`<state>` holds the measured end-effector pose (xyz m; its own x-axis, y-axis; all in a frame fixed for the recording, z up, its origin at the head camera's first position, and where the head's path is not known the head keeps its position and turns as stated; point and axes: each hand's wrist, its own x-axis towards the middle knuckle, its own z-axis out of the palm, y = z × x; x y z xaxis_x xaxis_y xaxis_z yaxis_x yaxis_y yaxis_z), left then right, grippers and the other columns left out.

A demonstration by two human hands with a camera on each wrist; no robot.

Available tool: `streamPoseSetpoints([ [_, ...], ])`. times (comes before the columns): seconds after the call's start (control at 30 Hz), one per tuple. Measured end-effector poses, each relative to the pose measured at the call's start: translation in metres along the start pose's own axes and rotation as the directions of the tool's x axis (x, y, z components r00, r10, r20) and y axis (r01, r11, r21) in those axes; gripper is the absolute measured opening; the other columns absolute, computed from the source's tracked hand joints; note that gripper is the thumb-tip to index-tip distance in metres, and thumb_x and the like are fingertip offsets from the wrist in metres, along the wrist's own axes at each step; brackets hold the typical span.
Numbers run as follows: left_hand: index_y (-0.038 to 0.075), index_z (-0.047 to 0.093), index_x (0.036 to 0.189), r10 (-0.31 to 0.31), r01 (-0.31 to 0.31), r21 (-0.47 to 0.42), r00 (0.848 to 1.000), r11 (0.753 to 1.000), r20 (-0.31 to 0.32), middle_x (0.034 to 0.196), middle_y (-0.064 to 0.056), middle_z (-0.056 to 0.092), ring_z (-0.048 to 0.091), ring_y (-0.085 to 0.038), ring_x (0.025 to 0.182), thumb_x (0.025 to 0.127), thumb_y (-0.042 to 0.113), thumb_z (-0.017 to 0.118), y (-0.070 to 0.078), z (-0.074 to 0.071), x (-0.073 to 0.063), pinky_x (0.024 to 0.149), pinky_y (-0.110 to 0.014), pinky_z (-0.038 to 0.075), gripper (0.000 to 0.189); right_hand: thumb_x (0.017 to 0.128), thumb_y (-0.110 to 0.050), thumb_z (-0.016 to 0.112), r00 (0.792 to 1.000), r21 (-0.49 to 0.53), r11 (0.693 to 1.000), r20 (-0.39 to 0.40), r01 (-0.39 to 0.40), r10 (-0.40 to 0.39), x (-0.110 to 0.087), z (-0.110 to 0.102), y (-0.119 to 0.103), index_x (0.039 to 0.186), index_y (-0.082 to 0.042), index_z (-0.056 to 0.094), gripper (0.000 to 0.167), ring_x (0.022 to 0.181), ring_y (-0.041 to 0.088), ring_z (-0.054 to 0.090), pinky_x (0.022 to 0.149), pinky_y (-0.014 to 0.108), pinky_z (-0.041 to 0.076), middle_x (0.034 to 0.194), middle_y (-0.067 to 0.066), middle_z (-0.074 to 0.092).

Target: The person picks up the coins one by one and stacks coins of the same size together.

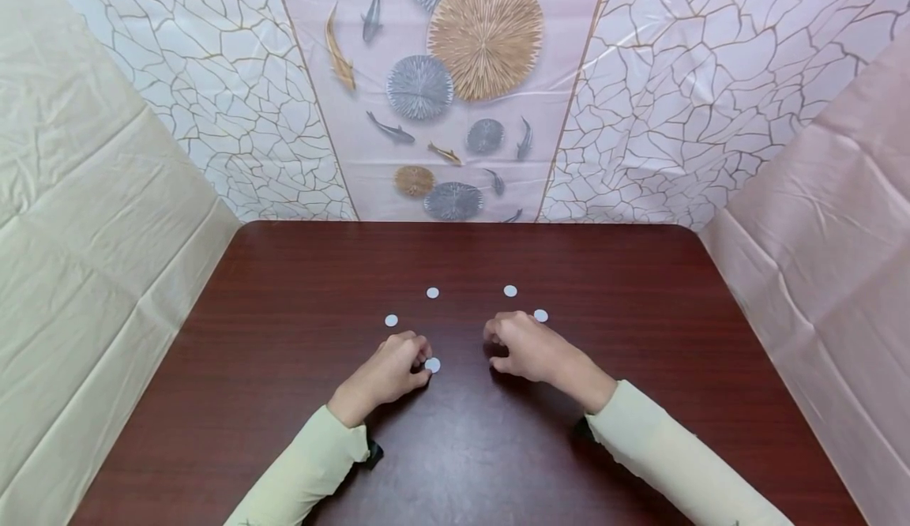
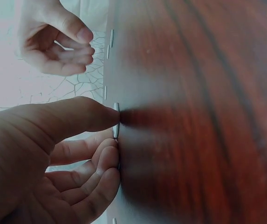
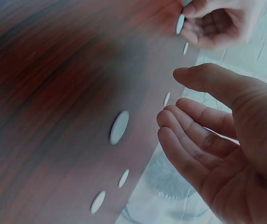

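My left hand is at a small flat white disc, left of the table's middle. In the left wrist view, the thumb meets the edge of this disc and the curled fingers lie close beside it, so thumb and fingers pinch it at the tabletop. My right hand hovers above the table with nothing in it. Its fingers are loosely bent, with the thumb apart from them. Below it, in the right wrist view, lies another white disc, which the hand hides in the head view.
More white discs lie farther back on the dark red-brown table: a left one, a back-left one, a back-right one and one just behind the right hand. Patterned cloth walls surround the table's back and sides.
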<state>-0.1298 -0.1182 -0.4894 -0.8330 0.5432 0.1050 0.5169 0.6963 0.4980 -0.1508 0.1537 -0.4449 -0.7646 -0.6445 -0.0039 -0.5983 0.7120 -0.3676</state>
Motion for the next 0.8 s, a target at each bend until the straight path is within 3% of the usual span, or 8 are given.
streamPoseSetpoints([
  [0.33, 0.003, 0.069, 0.099, -0.056, 0.057, -0.018, 0.997, 0.998, 0.049, 0.091, -0.004, 0.064, 0.063, -0.016, 0.084, 0.089, 0.006, 0.079, 0.002, -0.002, 0.001, 0.074, -0.025, 0.055, 0.015, 0.082, -0.005, 0.084, 1.0, -0.042, 0.999, -0.03, -0.009, 0.007, -0.012, -0.003, 0.022, 0.101, -0.002, 0.073, 0.022, 0.078, 0.014, 0.062, 0.07, 0.026, 0.055, 0.094, 0.008, 0.07],
  [0.53, 0.003, 0.069, 0.098, -0.057, 0.058, -0.023, 0.997, 0.998, 0.05, 0.091, -0.004, 0.064, 0.063, -0.016, 0.084, 0.089, 0.005, 0.079, 0.002, -0.002, 0.001, 0.074, -0.025, 0.055, 0.014, 0.082, -0.004, 0.083, 0.999, -0.059, 0.998, -0.037, -0.037, 0.035, -0.016, 0.001, 0.028, 0.096, -0.004, 0.071, 0.018, 0.074, 0.011, 0.056, 0.066, 0.025, 0.052, 0.088, 0.006, 0.066],
  [0.8, 0.002, 0.069, 0.098, -0.049, 0.05, -0.022, 0.997, 0.999, 0.051, 0.091, -0.005, 0.064, 0.063, -0.017, 0.084, 0.089, 0.004, 0.079, 0.002, -0.002, 0.002, 0.074, -0.024, 0.054, 0.014, 0.081, -0.001, 0.08, 0.998, -0.081, 0.997, -0.06, -0.017, 0.012, -0.018, 0.006, 0.035, 0.086, -0.007, 0.067, 0.015, 0.073, 0.014, 0.048, 0.063, 0.025, 0.045, 0.078, 0.004, 0.06],
])
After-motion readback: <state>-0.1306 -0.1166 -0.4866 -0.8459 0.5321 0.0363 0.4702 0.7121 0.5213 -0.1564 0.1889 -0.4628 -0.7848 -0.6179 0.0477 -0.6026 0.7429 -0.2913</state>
